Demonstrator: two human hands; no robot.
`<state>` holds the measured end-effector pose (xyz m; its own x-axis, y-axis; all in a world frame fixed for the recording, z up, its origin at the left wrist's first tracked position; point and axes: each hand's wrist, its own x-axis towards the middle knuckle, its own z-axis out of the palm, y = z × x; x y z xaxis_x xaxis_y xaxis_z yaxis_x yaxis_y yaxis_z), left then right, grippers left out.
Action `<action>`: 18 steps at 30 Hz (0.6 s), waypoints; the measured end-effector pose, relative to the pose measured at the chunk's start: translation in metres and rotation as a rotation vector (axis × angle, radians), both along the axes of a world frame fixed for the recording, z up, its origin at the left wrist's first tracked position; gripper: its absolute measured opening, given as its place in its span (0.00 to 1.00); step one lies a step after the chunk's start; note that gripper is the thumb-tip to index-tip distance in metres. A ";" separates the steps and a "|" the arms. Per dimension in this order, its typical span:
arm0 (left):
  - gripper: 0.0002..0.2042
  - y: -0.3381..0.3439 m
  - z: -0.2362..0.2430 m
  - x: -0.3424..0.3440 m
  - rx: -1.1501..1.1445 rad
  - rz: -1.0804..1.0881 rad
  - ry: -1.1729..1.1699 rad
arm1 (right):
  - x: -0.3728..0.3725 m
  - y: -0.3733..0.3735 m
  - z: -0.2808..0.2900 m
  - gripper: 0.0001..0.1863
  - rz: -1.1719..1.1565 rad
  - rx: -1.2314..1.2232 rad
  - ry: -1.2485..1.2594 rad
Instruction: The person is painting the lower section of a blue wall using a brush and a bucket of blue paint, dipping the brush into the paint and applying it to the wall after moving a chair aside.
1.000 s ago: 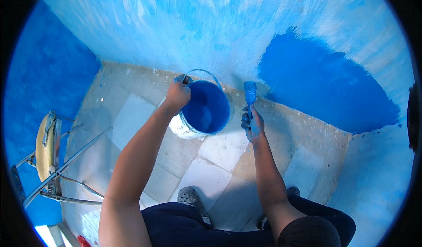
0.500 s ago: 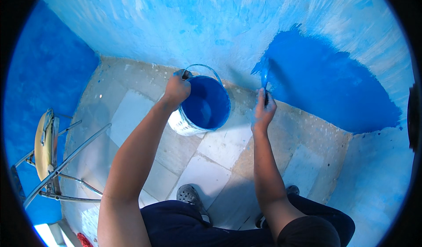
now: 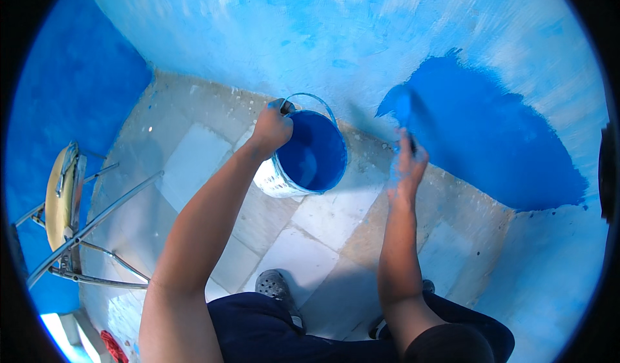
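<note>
The left hand (image 3: 274, 129) grips the upper left edge of a round white bucket (image 3: 278, 177), likely so its deep-blue paint (image 3: 316, 146) sits near the brush. The right hand (image 3: 408, 166) is closed around a slim blue-coated paintbrush (image 3: 403, 108), bristles pointing away, seemingly to reach the deep-blue patch (image 3: 491, 143) low on the streaky pale-blue wall (image 3: 271, 33). Far left, well apart, stands a metal-framed, yellow-padded chair (image 3: 58, 201).

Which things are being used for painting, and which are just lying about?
Used for painting:
paintbrush, in the right hand
paint bucket, in the left hand

Just about, it seems:
metal-legged chair
red thing, too small to name
</note>
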<state>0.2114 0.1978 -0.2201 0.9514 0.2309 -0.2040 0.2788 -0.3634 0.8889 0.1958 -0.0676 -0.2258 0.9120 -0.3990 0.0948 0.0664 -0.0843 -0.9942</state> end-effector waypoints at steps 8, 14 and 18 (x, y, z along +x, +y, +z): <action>0.13 -0.004 0.002 -0.001 0.090 0.024 -0.063 | 0.013 0.004 -0.017 0.17 -0.058 -0.066 -0.237; 0.13 -0.003 0.001 -0.005 0.048 0.021 -0.062 | 0.000 0.000 -0.092 0.18 0.055 0.176 0.388; 0.12 -0.001 -0.002 -0.003 0.054 0.013 -0.057 | 0.007 -0.003 -0.039 0.18 0.039 0.210 0.130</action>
